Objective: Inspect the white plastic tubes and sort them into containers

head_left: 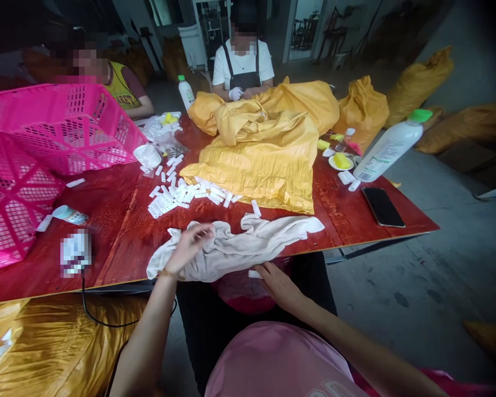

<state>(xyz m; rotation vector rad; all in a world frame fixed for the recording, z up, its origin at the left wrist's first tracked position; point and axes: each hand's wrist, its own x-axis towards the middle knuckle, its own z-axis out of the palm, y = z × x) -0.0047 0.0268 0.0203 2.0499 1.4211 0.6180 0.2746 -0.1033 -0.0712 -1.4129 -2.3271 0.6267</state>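
My left hand point(190, 246) is over the crumpled off-white cloth point(248, 242) at the table's near edge. Its fingers are curved and apart, slightly blurred, and nothing shows between them. Just below the table edge, my right hand point(279, 282) grips a small white rectangular piece point(254, 274) between thumb and fingers. Beneath it, between my knees, a pink container point(243, 295) is partly hidden by the cloth and my arm. Beyond the cloth lies a loose pile of similar small white pieces point(177, 196), with a single white piece point(256, 208) at the cloth's far edge.
A large yellow woven sack point(260, 171) lies across the table. Pink crates point(86, 127) stand at left. A white bottle point(391, 146) and a phone point(383, 207) are at right. Two people sit opposite; one wears a white glove point(235, 94). A cable point(103, 322) hangs at left.
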